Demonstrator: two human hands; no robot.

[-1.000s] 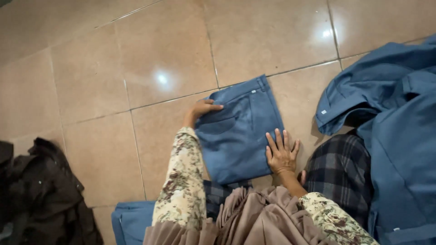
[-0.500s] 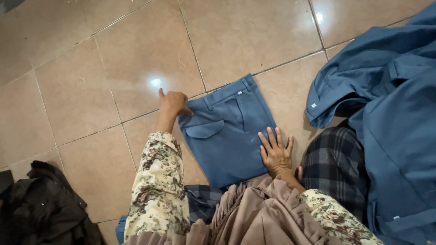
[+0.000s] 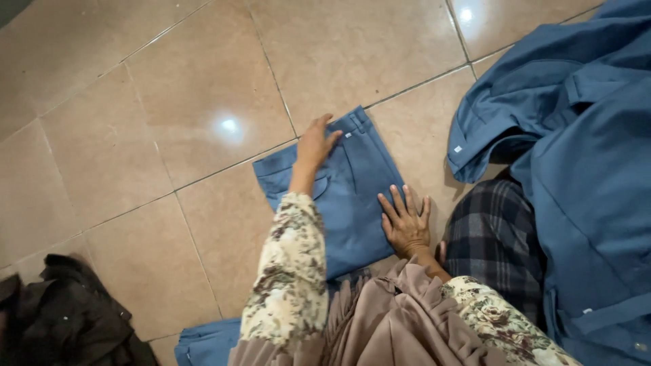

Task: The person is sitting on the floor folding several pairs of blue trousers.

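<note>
We have the folded blue trousers (image 3: pixel 352 203) lying flat on the tan tiled floor (image 3: pixel 169 102) just ahead of our knees, and our left hand (image 3: pixel 315 146) rests on their far top edge with fingers curled loosely, grasping nothing, as if to pin that edge down. Our right hand (image 3: pixel 405 224) lies open, fingers spread, on the near right side, pressing the cloth flat (a heap of blue garments (image 3: pixel 576 149) lies to our right, a dark jacket (image 3: pixel 64 318) at lower left).
</note>
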